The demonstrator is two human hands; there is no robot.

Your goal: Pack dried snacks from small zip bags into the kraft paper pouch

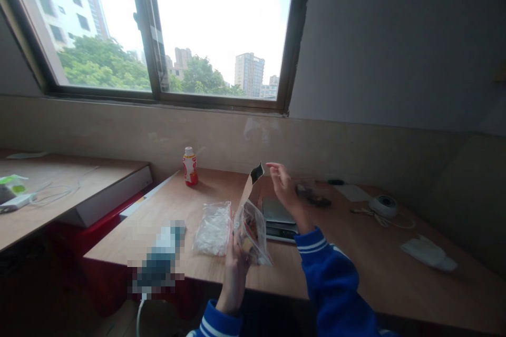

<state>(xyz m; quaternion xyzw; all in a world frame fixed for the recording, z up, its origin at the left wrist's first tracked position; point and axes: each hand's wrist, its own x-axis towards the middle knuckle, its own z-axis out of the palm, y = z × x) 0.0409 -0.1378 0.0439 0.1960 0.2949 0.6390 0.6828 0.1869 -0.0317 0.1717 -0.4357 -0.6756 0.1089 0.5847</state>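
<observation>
My left hand (236, 264) is closed around a clear zip bag (259, 237) with brown pieces inside, held above the table's front edge. Behind it a brown paper pouch (247, 194) stands tilted, its dark mouth gaping at the top; its lower part is hidden by the zip bag. To the right of that mouth, my right hand (281, 184) is raised with its fingers stretched out, nothing visible in them. Beneath my right wrist lies a flat digital scale (279, 211), partly covered by the arm. Flat clear zip bags (213, 229) lie left of my left hand.
A red and white bottle (190, 167) stands at the back left. A pixelated object (160, 255) with a white cable lies at the front-left edge. Rightward are a bag with dark contents (314, 195), a white round device (382, 207) and a crumpled white item (429, 253).
</observation>
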